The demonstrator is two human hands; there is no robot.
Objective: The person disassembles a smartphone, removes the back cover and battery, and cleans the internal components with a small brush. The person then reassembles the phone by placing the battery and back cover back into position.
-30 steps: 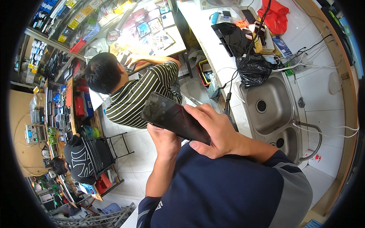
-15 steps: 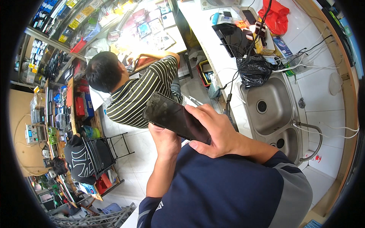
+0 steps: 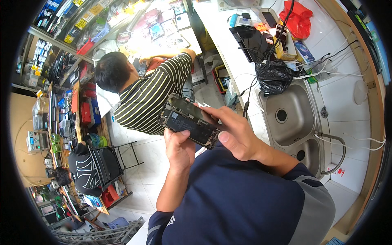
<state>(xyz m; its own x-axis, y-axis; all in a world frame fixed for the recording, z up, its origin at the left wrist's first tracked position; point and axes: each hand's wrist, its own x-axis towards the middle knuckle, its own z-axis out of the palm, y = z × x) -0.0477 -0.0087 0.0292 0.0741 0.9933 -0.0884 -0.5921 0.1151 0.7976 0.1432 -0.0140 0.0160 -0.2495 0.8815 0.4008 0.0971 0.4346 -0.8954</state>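
A smartphone point(image 3: 188, 127) lies opened up in my hands, its inside facing up. A black battery and small metal parts show in its frame. Along its far side runs a dark glossy panel point(image 3: 199, 112), which looks like its screen. My left hand point(image 3: 179, 150) grips the phone from the near left, the thumb pressed on the battery and the other fingers hidden beneath. My right hand point(image 3: 241, 136) is closed on the panel at the right end, with its thumb by the phone's lower corner. Whether panel and frame are still joined I cannot tell.
Just ahead, a person in a striped shirt point(image 3: 151, 98) works at a bright bench with phones. To the right are a steel double sink point(image 3: 292, 110), a black plastic bag point(image 3: 272, 77) and cables. Another person point(image 3: 83, 167) sits at the far left beside shelves.
The phone showed its dark front glass before; now the panel is lifted aside and the inside is exposed. My left thumb has come onto the battery.
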